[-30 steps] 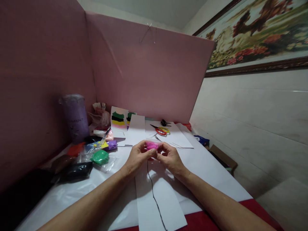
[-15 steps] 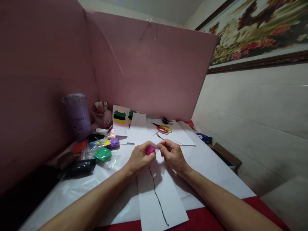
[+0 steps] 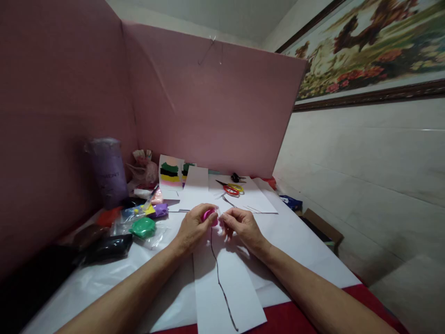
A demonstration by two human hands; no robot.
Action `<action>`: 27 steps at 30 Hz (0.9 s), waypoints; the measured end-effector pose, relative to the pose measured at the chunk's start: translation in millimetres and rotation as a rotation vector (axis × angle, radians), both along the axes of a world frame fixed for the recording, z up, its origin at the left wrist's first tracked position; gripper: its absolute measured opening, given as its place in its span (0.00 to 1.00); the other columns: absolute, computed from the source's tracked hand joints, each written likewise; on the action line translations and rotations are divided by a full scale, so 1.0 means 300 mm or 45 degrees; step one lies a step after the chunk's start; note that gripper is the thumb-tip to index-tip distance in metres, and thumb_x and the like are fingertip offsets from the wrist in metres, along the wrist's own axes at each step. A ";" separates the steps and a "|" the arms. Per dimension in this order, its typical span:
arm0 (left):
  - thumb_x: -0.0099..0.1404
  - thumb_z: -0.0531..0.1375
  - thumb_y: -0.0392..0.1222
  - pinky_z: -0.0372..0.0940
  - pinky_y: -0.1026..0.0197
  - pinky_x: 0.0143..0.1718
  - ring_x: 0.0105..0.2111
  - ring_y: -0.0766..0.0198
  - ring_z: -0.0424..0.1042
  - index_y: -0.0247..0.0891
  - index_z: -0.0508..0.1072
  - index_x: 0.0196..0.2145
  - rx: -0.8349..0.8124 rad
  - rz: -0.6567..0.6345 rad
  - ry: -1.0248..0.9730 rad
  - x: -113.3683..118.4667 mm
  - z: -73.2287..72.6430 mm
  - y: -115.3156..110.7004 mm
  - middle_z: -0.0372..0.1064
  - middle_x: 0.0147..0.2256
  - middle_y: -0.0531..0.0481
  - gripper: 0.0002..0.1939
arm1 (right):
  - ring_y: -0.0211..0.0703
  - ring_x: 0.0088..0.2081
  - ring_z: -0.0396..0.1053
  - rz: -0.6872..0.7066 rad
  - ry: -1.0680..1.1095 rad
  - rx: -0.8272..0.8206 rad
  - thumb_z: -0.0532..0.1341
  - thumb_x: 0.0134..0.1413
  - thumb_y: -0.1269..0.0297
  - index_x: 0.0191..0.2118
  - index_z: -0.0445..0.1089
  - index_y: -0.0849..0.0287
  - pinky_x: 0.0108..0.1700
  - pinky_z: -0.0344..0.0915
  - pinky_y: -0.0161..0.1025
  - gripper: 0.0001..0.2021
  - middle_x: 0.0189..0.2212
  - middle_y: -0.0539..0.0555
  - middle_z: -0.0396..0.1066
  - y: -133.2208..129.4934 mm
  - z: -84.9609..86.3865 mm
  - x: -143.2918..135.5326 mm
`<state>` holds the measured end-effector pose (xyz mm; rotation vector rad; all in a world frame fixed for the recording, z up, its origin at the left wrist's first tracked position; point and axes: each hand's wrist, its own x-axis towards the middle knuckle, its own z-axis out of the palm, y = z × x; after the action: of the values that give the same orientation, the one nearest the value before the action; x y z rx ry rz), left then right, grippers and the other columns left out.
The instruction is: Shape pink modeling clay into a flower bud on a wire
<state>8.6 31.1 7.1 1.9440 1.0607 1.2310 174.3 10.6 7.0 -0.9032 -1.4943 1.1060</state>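
Note:
My left hand (image 3: 194, 225) is closed round a bright pink lump of modelling clay (image 3: 210, 216), with a bit of clear plastic wrap (image 3: 218, 211) showing at its edge. Just to the right, my right hand (image 3: 241, 227) has thumb and forefinger pinched together beside the wrap. Whether a scrap of plastic is between those fingers is too small to tell. Below both hands lies a white sheet of paper (image 3: 231, 292) with a wavy dark line (image 3: 219, 278) running down it.
Left of my hands are green clay (image 3: 143, 228), a black packet (image 3: 109, 248), a purple packet (image 3: 160, 210) and a tall purple roll (image 3: 108, 174). Scissors (image 3: 231, 189) and a fork (image 3: 227, 200) lie farther back. A pink panel (image 3: 208, 106) stands behind, near a painted card (image 3: 170, 178).
My right hand's fingers have come slightly away from the pink clay's wrap and are curled lower. The whole view has shifted a little; my left hand keeps its hold.

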 end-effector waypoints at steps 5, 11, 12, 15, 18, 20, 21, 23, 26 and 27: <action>0.63 0.54 0.48 0.65 0.59 0.36 0.33 0.59 0.71 0.35 0.74 0.38 0.001 0.003 0.055 0.000 0.006 -0.007 0.72 0.33 0.46 0.15 | 0.33 0.15 0.65 0.038 0.027 -0.018 0.63 0.51 0.54 0.25 0.70 0.62 0.19 0.63 0.31 0.15 0.16 0.48 0.70 0.006 -0.008 -0.004; 0.63 0.53 0.47 0.64 0.58 0.37 0.34 0.58 0.70 0.35 0.74 0.36 0.001 -0.002 0.100 0.000 0.011 -0.008 0.71 0.31 0.47 0.15 | 0.33 0.14 0.64 0.078 0.030 -0.074 0.62 0.52 0.53 0.27 0.69 0.62 0.18 0.62 0.30 0.15 0.16 0.48 0.70 0.002 -0.006 -0.004; 0.64 0.53 0.48 0.64 0.58 0.37 0.34 0.58 0.69 0.35 0.74 0.36 -0.004 0.002 0.102 -0.001 0.011 -0.007 0.71 0.31 0.47 0.15 | 0.33 0.14 0.64 0.084 0.032 -0.084 0.62 0.52 0.53 0.28 0.69 0.62 0.17 0.62 0.30 0.15 0.16 0.48 0.70 0.001 -0.007 -0.005; 0.63 0.53 0.48 0.63 0.58 0.38 0.34 0.58 0.69 0.35 0.74 0.35 0.000 0.027 0.124 -0.003 0.011 -0.006 0.72 0.31 0.47 0.15 | 0.32 0.14 0.64 0.072 0.027 -0.103 0.63 0.51 0.55 0.28 0.69 0.61 0.16 0.62 0.30 0.13 0.16 0.47 0.69 0.002 -0.014 -0.008; 0.62 0.54 0.46 0.62 0.57 0.40 0.35 0.58 0.70 0.36 0.75 0.33 0.035 0.049 0.149 -0.003 0.013 -0.006 0.73 0.32 0.46 0.13 | 0.32 0.14 0.63 0.061 0.022 -0.095 0.63 0.51 0.58 0.27 0.69 0.61 0.16 0.62 0.29 0.11 0.16 0.47 0.69 0.005 -0.019 -0.007; 0.62 0.54 0.46 0.61 0.57 0.40 0.35 0.58 0.69 0.37 0.75 0.32 0.056 0.054 0.157 -0.003 0.013 -0.005 0.74 0.32 0.47 0.13 | 0.32 0.13 0.63 0.070 0.022 -0.095 0.62 0.51 0.59 0.27 0.69 0.61 0.16 0.62 0.29 0.11 0.15 0.47 0.69 0.006 -0.019 -0.006; 0.62 0.54 0.46 0.61 0.57 0.40 0.36 0.58 0.69 0.37 0.75 0.32 0.062 0.054 0.159 -0.003 0.012 -0.004 0.74 0.32 0.47 0.13 | 0.32 0.14 0.64 0.077 0.024 -0.098 0.61 0.52 0.59 0.27 0.69 0.61 0.16 0.62 0.29 0.11 0.15 0.47 0.69 0.005 -0.018 -0.006; 0.63 0.54 0.46 0.61 0.57 0.40 0.35 0.58 0.69 0.37 0.75 0.32 0.065 0.060 0.159 -0.003 0.011 -0.003 0.74 0.32 0.47 0.13 | 0.32 0.14 0.64 0.092 0.031 -0.101 0.60 0.52 0.58 0.28 0.69 0.61 0.16 0.63 0.29 0.11 0.16 0.47 0.70 0.004 -0.016 -0.005; 0.62 0.54 0.46 0.61 0.57 0.39 0.34 0.58 0.69 0.37 0.75 0.31 0.067 0.081 0.158 -0.003 0.010 -0.002 0.74 0.31 0.47 0.13 | 0.33 0.14 0.65 0.094 0.030 -0.114 0.61 0.52 0.57 0.29 0.69 0.61 0.15 0.62 0.29 0.11 0.16 0.47 0.70 0.002 -0.015 -0.006; 0.62 0.54 0.46 0.61 0.57 0.39 0.35 0.58 0.69 0.38 0.75 0.31 0.067 0.086 0.159 -0.003 0.010 -0.002 0.74 0.31 0.47 0.13 | 0.33 0.13 0.64 0.089 0.026 -0.123 0.62 0.51 0.57 0.28 0.69 0.61 0.14 0.62 0.29 0.11 0.16 0.47 0.70 0.002 -0.015 -0.006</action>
<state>7.6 30.5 10.2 2.0631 1.1760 1.1973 172.4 11.3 2.5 -0.9089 -1.4760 1.2434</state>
